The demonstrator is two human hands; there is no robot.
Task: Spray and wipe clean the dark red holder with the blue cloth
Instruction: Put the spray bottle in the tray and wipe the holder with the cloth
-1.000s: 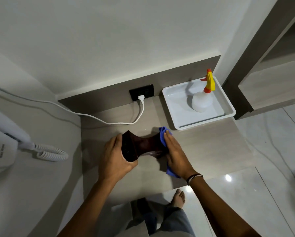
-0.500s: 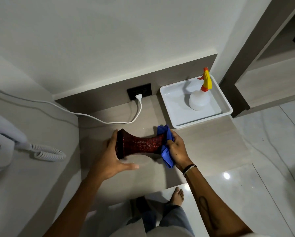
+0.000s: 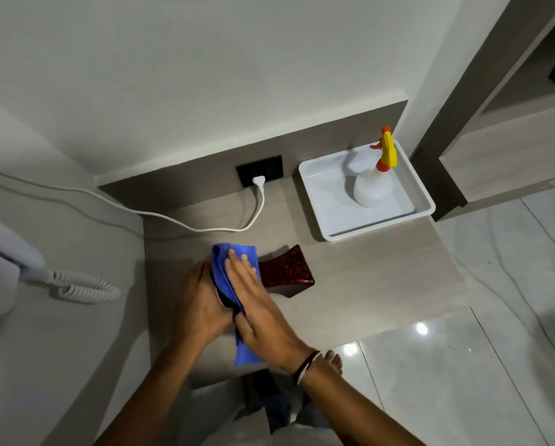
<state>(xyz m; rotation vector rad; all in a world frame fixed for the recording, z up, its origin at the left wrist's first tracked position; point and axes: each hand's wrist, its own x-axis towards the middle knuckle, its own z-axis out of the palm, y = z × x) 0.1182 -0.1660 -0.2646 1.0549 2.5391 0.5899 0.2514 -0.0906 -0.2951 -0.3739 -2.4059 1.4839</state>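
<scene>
The dark red holder lies on its side on the light wooden counter, its flared right end bare. My left hand grips its left end from underneath. My right hand lies flat with fingers straight, pressing the blue cloth over the holder's left half. The cloth drapes down past my right wrist. The holder's left end is hidden by cloth and hands. A white spray bottle with a yellow and orange trigger stands in the white tray at the back right.
A white cable runs from a black wall socket across the counter's back. A white wall-mounted hair dryer with a coiled cord sits on the left. The counter's front edge drops to a glossy tiled floor; my bare foot shows below.
My right hand and the cloth have slid from the holder's right end to its left half. The right end is now bare and the left hand is tucked under the cloth.
</scene>
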